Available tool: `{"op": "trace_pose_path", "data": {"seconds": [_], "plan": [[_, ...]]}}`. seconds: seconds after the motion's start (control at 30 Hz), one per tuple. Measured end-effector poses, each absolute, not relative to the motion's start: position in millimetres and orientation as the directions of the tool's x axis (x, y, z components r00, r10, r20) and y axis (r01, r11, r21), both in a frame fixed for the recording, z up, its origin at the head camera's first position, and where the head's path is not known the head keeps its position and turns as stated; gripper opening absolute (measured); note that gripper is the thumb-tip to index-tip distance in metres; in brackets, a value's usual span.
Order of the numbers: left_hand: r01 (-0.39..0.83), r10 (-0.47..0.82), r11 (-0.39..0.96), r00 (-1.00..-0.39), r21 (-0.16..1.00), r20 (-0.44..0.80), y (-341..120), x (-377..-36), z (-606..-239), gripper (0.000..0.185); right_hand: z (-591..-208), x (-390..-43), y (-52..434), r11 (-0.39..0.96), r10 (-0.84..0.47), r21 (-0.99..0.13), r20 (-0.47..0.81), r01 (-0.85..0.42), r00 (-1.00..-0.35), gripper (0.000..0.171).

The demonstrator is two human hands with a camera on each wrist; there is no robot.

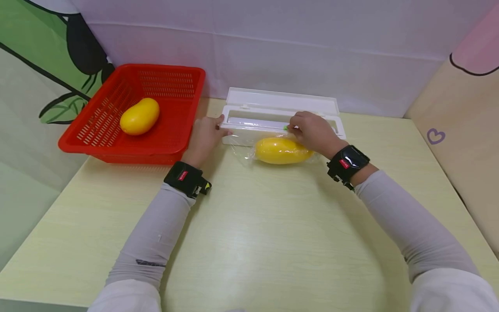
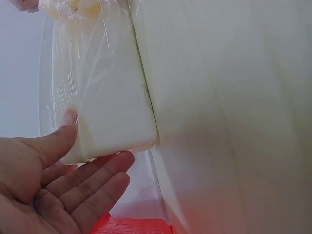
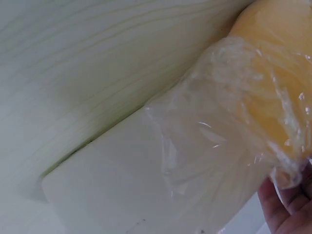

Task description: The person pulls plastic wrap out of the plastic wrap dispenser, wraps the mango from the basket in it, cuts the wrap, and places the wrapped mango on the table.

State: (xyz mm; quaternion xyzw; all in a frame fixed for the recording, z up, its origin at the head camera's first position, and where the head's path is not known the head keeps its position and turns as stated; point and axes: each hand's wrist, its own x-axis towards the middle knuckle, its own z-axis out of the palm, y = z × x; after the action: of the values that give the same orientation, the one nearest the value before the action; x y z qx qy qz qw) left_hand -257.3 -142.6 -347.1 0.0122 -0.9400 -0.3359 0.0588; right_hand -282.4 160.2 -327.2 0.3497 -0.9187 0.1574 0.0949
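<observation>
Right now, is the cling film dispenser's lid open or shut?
Open: the head view shows the lid tilted back behind the cling film dispenser, its long trough uncovered.

You wear grey sleeves, the left one (image 1: 148, 236) bearing a dark mark (image 1: 150, 263), the right one (image 1: 415, 221) creased; white cloth (image 1: 450, 290) covers your upper arms. Your left band (image 1: 187, 178) and glossy-faced right band (image 1: 348, 170) are black, with red tags (image 1: 183, 175).

1 fruit (image 1: 277, 153) lies before the box (image 1: 280, 99), basket (image 1: 121, 156) left.
</observation>
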Motion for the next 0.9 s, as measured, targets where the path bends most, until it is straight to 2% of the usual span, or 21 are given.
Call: {"op": "trace_pose_path", "data": {"seconds": [0.9], "plan": [[-0.01,-0.069,0.742,-0.996,0.67,0.061,-142.2,-254.2,-343.7,0.061,-333.6,-280.2,195.6,0.729,-0.57,-0.227,0.323,-0.646,-0.756,0.009]]}}
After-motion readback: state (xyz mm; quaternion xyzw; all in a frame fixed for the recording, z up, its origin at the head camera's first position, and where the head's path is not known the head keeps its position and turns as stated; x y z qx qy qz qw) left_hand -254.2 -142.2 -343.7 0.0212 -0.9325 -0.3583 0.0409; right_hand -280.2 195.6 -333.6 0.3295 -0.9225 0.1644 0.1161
